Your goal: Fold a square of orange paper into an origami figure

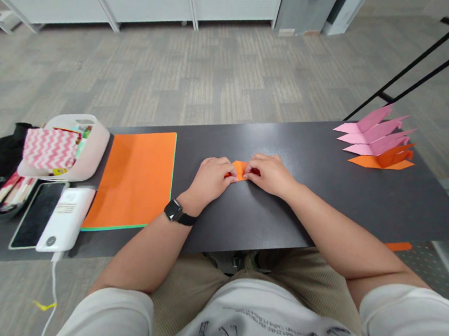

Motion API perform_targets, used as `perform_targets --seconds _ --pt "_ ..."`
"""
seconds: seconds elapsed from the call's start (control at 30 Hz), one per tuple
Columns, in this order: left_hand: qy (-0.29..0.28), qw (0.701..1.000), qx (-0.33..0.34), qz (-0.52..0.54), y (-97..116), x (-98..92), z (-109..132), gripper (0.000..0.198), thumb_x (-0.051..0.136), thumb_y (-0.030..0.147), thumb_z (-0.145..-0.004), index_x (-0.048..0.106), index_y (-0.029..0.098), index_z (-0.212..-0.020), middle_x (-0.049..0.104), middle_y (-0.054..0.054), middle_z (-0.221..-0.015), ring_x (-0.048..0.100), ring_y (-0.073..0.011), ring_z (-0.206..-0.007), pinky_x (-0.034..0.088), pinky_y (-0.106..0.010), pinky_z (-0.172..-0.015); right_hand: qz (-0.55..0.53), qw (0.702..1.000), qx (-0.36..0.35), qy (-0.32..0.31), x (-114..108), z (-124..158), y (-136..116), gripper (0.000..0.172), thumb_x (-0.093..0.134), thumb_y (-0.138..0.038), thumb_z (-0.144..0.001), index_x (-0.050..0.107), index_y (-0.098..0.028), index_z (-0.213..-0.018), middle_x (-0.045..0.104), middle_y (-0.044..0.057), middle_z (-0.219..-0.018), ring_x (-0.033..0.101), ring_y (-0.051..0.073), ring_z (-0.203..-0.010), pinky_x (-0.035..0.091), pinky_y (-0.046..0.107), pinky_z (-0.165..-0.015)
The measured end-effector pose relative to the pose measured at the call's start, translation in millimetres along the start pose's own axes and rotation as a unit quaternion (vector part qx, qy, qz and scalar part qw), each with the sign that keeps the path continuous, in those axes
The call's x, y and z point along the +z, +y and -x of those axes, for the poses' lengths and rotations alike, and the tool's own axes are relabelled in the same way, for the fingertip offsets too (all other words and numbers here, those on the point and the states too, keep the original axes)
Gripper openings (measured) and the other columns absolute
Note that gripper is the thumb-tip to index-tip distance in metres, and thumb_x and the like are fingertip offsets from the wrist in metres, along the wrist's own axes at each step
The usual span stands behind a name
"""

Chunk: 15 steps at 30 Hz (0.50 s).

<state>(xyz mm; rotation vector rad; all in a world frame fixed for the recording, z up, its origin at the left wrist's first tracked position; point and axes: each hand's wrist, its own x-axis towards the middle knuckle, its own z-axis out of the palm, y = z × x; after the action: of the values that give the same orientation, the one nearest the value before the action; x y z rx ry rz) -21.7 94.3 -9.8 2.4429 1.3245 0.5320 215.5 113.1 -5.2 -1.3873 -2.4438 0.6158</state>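
A small folded piece of orange paper (239,169) is held low over the middle of the dark table. My left hand (212,178), below a wrist with a black watch, pinches its left end. On the other side, my right hand (270,174) has thumb and fingers closed on the right end. The fingers of both hands cover the paper's two ends, so only its middle shows.
A stack of large orange sheets (133,180) lies left of my hands. Further left are a white basket (96,149), a phone (39,214) and a white power bank (66,216) with a cable. Folded pink papers (375,133) and an orange one (384,159) stand at the table's right.
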Motion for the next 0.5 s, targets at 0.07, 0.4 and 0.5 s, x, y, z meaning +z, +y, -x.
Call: perform_targets --seconds 0.07,0.4,0.5 --pt "-0.001 1.0 0.002 0.0 -0.8 0.2 -0.2 0.006 0.076 0.029 -0.098 0.079 0.025 -0.095 0.076 -0.002 -0.102 0.07 -0.0223 -0.098 0.048 -0.042 -0.098 0.0 1.0 0.001 0.002 0.1 0.1 -0.4 0.007 0.073 -0.022 -0.098 0.073 -0.026 -0.092 0.073 0.002 -0.106 0.067 0.022 -0.099 0.037 0.043 -0.097" --pt "-0.013 1.0 -0.01 -0.003 1.5 -3.5 -0.5 0.008 0.074 0.028 -0.1 0.079 0.025 -0.095 0.077 -0.002 -0.103 0.07 -0.0221 -0.1 0.047 -0.043 -0.102 0.004 1.0 0.0 0.0 -0.3 -0.1 -1.3 0.008 0.071 -0.024 -0.099 0.072 -0.027 -0.092 0.074 0.003 -0.108 0.067 0.024 -0.099 0.037 0.044 -0.096" --pt "-0.02 1.0 -0.005 0.0 1.6 -4.5 0.2 0.008 0.072 0.027 -0.101 0.079 0.026 -0.097 0.076 -0.002 -0.104 0.069 -0.0221 -0.102 0.045 -0.044 -0.105 0.005 1.0 0.0 -0.001 -0.4 0.2 -1.5 0.007 0.071 -0.023 -0.099 0.072 -0.026 -0.093 0.073 0.003 -0.108 0.067 0.023 -0.1 0.037 0.043 -0.095"
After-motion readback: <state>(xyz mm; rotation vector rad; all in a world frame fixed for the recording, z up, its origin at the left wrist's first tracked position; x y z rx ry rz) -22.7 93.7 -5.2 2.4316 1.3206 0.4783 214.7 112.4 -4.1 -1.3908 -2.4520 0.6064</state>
